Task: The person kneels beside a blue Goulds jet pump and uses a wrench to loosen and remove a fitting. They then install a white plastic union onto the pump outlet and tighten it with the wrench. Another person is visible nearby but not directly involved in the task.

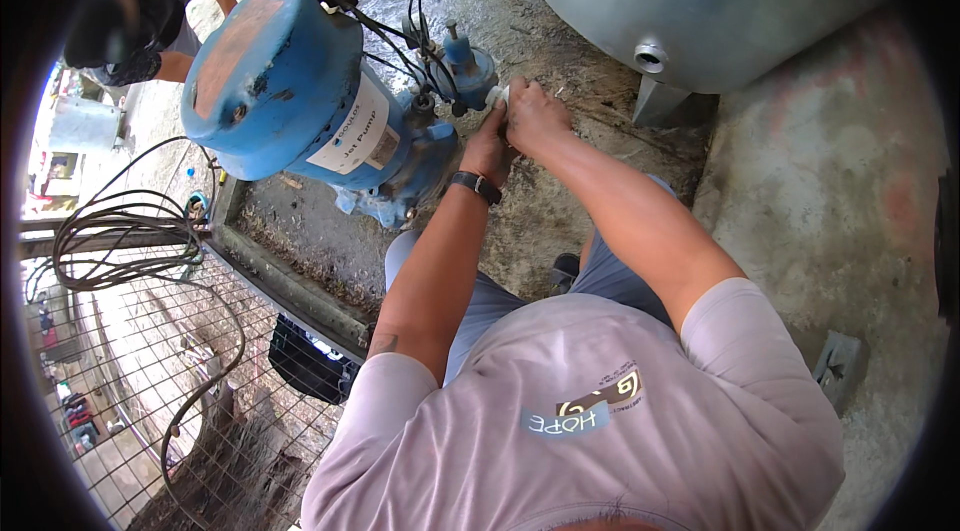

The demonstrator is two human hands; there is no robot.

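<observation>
A blue jet pump (285, 81) with a rounded motor housing and a white label stands at the upper left of centre. From its smaller blue end part (470, 71), a short white pipe fitting (496, 97) sticks out to the right. My left hand (488, 144), a dark watch on its wrist, is closed at the fitting with the thumb up against it. My right hand (537, 117) is closed at the fitting's outer end, fingers bent and pressed together. The fingertips and most of the fitting are hidden behind the hands.
A grey metal tank (690, 1) with a threaded port stands on a leg at the upper right. Black cables (400, 26) run over the pump. Coiled cable (125, 241) hangs by a wire mesh (130, 371) at left. Another person (150, 6) bends down at the upper left.
</observation>
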